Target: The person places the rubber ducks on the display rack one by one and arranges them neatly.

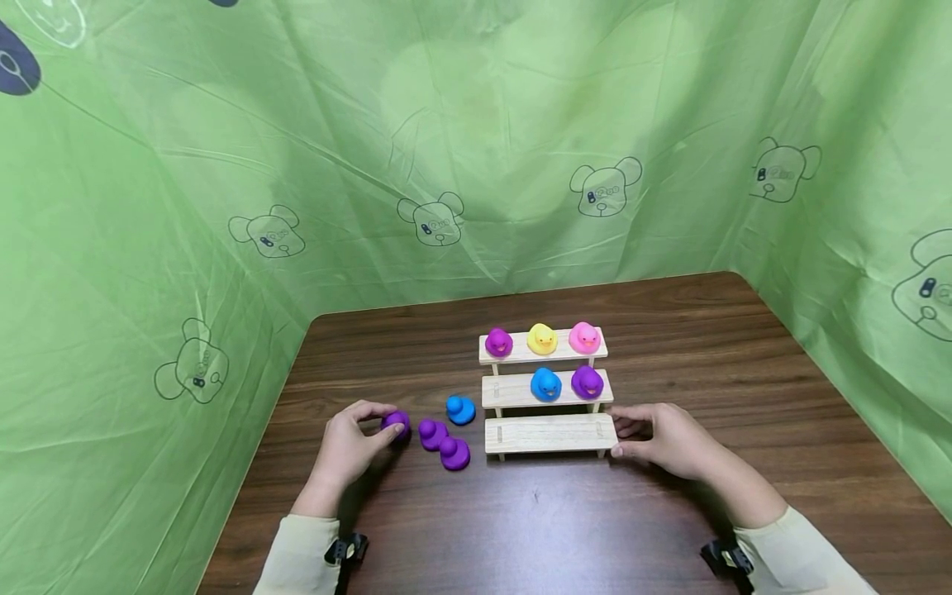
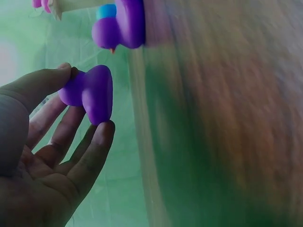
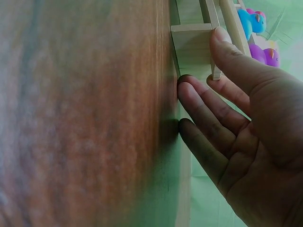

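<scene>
My left hand (image 1: 351,442) pinches a purple rubber duck (image 2: 98,94) between thumb and fingertips. In the left wrist view a gap shows between the duck's base and the tabletop. Two more purple ducks (image 1: 454,454) and a blue duck (image 1: 460,410) sit just to its right. At the right end of a three-step wooden display stand (image 1: 550,435), my right hand (image 1: 664,440) grips the lowest step, thumb in front and fingers behind. The top step bears a purple duck (image 1: 499,342), a yellow duck (image 1: 542,339) and a pink duck (image 1: 584,338). A blue duck (image 1: 546,384) and a purple duck (image 1: 587,383) sit on the middle step.
Everything stands on a dark wood-grain table (image 1: 535,529). Green cloth (image 1: 506,240) printed with bear heads hangs behind the table and along both sides.
</scene>
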Available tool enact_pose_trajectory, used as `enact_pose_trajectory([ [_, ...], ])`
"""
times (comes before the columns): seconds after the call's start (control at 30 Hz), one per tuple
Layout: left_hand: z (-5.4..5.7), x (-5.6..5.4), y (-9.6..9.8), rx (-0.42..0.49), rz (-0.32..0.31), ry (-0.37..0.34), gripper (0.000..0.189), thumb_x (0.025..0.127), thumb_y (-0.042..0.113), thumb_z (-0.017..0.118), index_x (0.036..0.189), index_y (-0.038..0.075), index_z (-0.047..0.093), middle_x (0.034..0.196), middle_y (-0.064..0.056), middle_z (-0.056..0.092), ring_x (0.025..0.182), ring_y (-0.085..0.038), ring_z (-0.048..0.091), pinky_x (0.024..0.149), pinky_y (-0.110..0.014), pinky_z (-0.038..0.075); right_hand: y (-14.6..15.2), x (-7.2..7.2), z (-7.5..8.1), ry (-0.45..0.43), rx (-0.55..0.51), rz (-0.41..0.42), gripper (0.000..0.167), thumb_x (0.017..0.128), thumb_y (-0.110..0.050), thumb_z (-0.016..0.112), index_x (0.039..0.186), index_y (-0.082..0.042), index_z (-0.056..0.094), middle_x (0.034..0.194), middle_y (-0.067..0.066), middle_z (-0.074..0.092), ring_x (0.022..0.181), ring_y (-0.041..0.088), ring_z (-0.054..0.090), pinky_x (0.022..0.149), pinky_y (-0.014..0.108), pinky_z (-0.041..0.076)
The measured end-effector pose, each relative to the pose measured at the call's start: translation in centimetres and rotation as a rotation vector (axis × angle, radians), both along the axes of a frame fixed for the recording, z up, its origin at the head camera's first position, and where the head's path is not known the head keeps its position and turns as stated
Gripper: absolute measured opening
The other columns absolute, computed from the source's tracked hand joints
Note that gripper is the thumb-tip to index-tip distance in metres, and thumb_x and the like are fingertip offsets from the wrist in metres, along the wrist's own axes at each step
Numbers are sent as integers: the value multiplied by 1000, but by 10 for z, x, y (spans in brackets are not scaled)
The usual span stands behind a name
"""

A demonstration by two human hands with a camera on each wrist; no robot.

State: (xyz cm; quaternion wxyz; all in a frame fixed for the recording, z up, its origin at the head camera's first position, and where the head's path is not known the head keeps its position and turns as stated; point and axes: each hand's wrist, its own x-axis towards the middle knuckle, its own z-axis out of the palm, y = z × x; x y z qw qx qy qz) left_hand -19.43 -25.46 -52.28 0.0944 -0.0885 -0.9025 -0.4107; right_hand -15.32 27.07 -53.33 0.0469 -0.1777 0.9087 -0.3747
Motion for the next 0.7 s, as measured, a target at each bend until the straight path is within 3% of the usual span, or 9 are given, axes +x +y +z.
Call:
enact_pose_trajectory([
  [0.17,7,-1,9,81,-40,0,26,82,10,92,105,13,81,104,0,74,100,-25,73,81,-39,64,0,0,0,-5,0,-2,66,85,-38,88,136,-2,68,105,-9,77,96,14,75,92,37,58],
  [0.43,19,-4,27,124,-92,46,28,82,10,92,108,14,82,103,1,74,95,-24,74,82,-42,63,1,-1,-2,-7,-9,-3,67,84,-38,88,136,-1,68,105,-9,77,96,14,75,91,36,59],
  [0.7,27,-7,52,166,-152,24,26,83,5,90,107,10,82,103,0,73,97,-26,73,84,-37,63,-1,0,0,-9,-8,-14,66,84,-36,89,135,-2,69,104,-8,78,96,15,75,92,39,59],
])
